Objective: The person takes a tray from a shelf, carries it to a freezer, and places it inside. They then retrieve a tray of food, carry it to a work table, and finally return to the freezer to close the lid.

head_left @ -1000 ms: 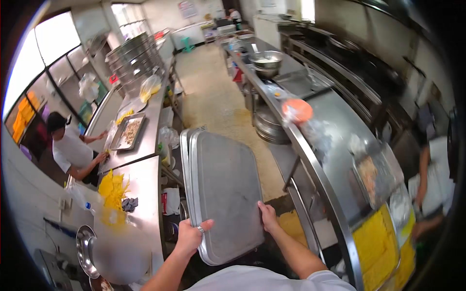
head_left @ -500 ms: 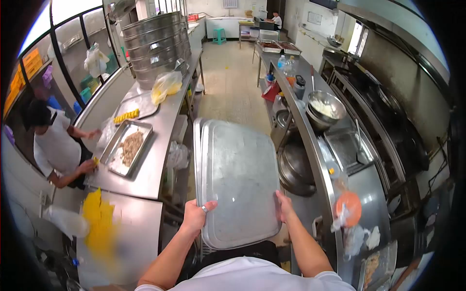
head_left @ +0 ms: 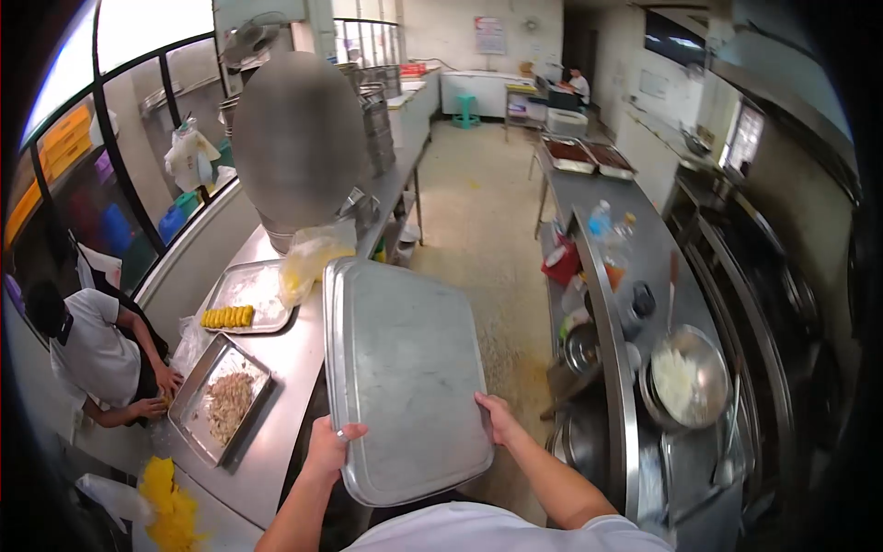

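Left hand [head_left: 329, 448] and right hand [head_left: 498, 419] each clamp the near edge of the steel tray [head_left: 402, 373]; its far corner could clip the bench [head_left: 303, 354] edge and slip free

Commercial kitchen. Steel counters [head_left: 294, 359] are running along both sides of a long tiled aisle toward 12 o'clock; food trays [head_left: 223, 397] are lying at 9 o'clock, a mixing bowl [head_left: 682, 388] is sitting at 3 o'clock.

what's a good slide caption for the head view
Both hands, left and right, carry stacked rectangular steel trays down a kitchen aisle between long steel counters.
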`<state>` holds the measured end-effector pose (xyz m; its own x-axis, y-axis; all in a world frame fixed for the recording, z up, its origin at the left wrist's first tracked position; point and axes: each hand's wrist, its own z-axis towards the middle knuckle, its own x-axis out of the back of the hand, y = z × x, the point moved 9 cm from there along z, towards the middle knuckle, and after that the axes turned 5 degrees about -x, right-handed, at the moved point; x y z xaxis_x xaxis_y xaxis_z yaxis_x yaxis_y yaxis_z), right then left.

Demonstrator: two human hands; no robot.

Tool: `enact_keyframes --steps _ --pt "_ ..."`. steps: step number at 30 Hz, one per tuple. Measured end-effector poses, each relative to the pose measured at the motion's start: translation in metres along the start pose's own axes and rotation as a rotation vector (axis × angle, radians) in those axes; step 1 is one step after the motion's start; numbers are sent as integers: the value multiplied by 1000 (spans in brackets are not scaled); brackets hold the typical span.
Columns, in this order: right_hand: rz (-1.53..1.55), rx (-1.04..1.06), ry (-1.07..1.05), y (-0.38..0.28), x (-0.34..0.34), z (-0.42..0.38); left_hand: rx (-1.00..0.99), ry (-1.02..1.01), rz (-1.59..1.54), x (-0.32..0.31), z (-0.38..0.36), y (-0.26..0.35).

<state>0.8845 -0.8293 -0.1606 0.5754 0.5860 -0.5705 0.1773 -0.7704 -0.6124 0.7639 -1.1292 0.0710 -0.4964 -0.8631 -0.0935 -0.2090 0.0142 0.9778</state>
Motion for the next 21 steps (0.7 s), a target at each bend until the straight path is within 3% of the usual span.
enact_keyframes --steps 1,4,9,12,15,21 --pt "-28 36 85 -30 -5 21 -15 28 -16 0 25 7" --pt "-105 138 49 -104 -13 112 -18 85 -52 -8 112 12" --pt "-25 298 135 -243 10 223 -84 23 -127 -45 306 7" --pt "17 359 234 -319 59 258 53 -121 -311 -99 421 3" --pt "51 392 343 -404 73 267 49 -190 -285 -164 526 8" --pt "165 400 380 -501 156 397 106 -307 -121 -267 726 -6"
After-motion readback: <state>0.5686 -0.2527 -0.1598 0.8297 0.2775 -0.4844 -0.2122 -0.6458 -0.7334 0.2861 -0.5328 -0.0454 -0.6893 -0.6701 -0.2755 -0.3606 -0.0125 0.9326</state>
